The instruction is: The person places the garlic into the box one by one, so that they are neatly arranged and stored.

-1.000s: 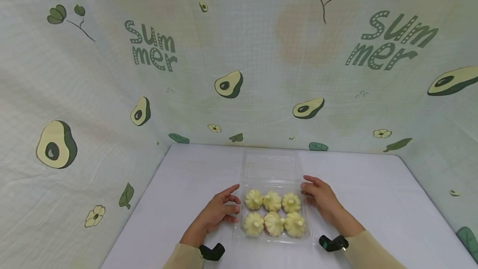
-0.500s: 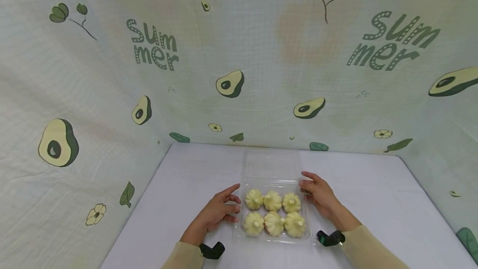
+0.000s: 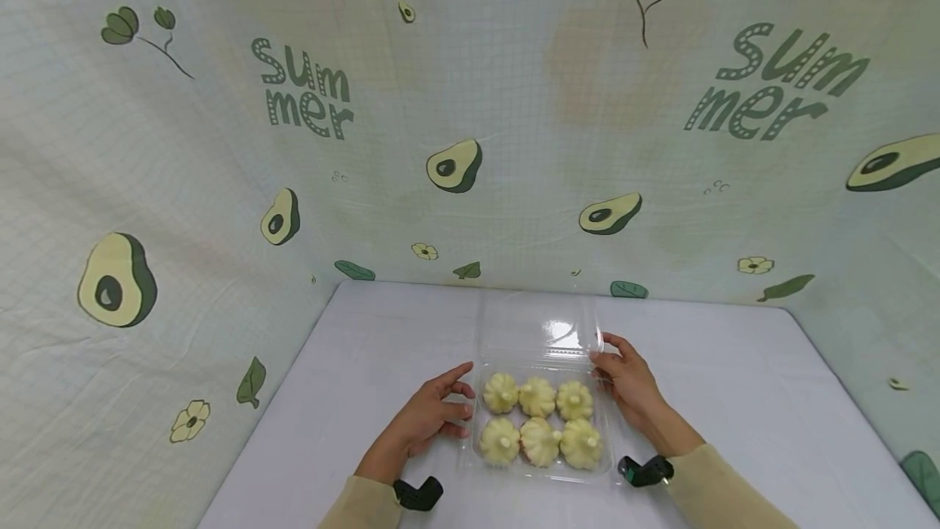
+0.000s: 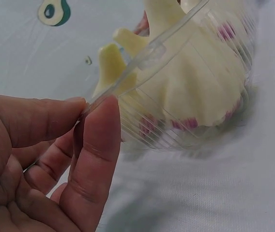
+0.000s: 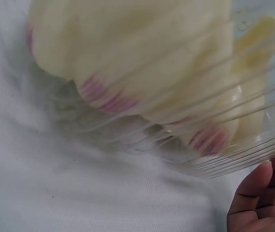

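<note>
A clear plastic clamshell container point(image 3: 539, 475) lies on the table with two rows of garlic bulbs point(image 3: 539, 441), pale yellow with purple marks at the base. Its hinged lid point(image 3: 517, 325) is folded back at the far side, tilted up a little, with a bright glare on it. My left hand point(image 3: 429, 415) is at the container's left side; in the left wrist view its thumb and forefinger point(image 4: 101, 128) pinch the rim. At the right, near the hinge, my right hand point(image 3: 633, 382) holds the lid's edge between thumb and fingers, partly hidden behind the plastic in the right wrist view.
The white table point(image 3: 389, 333) runs back to a hanging cloth point(image 3: 514, 104) printed with avocados, leaves and lettering. This cloth also closes off the left and right sides. Black wrist cameras point(image 3: 419, 495) sit on both wrists.
My right hand has moved slightly away from me along the container's right side. The lid has shifted and tilted up, and glare now shows on it. The left hand stays put.
</note>
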The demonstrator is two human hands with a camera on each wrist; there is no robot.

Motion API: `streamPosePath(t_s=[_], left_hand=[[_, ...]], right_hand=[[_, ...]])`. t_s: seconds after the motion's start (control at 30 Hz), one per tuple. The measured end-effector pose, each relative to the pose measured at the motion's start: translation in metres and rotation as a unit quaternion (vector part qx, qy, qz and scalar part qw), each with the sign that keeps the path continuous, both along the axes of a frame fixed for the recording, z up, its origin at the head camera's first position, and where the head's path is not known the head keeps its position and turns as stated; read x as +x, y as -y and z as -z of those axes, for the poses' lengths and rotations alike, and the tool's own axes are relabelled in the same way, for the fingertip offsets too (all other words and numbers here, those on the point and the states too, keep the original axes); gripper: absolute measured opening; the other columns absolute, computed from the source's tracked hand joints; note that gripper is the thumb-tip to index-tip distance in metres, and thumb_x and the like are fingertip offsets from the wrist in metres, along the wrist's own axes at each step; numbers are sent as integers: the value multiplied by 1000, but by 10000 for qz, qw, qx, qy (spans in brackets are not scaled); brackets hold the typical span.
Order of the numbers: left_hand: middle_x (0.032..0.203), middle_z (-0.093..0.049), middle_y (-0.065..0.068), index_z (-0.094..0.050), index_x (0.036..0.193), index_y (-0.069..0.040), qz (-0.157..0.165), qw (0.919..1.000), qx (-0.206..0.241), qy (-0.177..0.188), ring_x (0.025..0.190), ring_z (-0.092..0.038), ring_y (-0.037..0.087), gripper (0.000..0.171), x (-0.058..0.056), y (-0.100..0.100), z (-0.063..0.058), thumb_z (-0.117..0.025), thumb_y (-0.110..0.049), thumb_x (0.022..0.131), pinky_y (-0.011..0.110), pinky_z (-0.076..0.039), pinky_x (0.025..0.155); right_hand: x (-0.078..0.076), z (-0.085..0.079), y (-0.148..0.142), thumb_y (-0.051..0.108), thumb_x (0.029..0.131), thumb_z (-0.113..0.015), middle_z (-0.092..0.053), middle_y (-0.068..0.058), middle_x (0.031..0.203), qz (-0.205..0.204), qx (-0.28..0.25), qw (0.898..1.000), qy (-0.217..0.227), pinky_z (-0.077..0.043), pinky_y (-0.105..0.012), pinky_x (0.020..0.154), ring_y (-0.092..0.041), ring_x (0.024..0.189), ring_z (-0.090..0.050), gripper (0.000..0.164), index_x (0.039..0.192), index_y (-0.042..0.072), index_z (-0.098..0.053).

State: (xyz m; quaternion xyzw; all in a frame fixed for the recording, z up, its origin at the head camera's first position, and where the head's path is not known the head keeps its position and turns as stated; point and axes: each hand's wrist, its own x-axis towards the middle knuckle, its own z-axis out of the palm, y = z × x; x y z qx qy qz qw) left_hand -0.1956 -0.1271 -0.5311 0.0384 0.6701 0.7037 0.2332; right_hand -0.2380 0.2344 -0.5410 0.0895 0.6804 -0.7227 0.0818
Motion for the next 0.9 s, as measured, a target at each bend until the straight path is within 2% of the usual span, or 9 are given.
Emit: streamPosePath(t_s=[0.2, 0.3, 0.5, 0.6, 0.9], left_hand=[[124, -55, 14, -35, 166, -11, -12, 10000, -13, 3, 88, -61, 17, 81, 0, 0, 1, -70, 5, 95, 26, -61, 63], [124, -55, 14, -35, 166, -11, -24, 10000, -19, 7, 88, -61, 17, 81, 0, 1, 2, -70, 6, 94, 26, -61, 63], [124, -55, 13, -36, 165, -12, -110, 9999, -24, 31, 87, -61, 17, 81, 0, 1, 3, -71, 6, 94, 27, -61, 63], [124, -55, 14, -36, 165, -12, -158, 9999, -26, -24, 86, -60, 17, 81, 0, 1, 3, -70, 6, 94, 27, -61, 63], [121, -54, 12, -37, 165, -10, -132, 9998, -65, -110, 86, -60, 16, 81, 0, 2, 3, -70, 7, 93, 27, -61, 63]], right_hand=[[1, 1, 0, 14, 108, -60, -63, 10, 90, -5, -124, 9999, -107, -52, -23, 74, -6, 81, -62, 59, 159, 11, -32], [1, 2, 0, 12, 108, -60, -63, 11, 91, 24, -256, 9995, -174, -52, -23, 73, -6, 81, -63, 53, 155, 11, -36], [1, 4, -4, 6, 108, -58, -61, 9, 93, -16, -704, 9969, -336, -56, -24, 78, -7, 86, -65, 24, 129, 17, -52], [2, 5, -6, 6, 107, -59, -59, 7, 95, -68, -833, 9959, -355, -58, -25, 80, -8, 89, -65, 16, 119, 17, -57], [4, 8, -8, 10, 109, -56, -57, 4, 106, -253, -967, 9944, -352, -57, -27, 84, -11, 95, -63, 11, 119, 15, -58]])
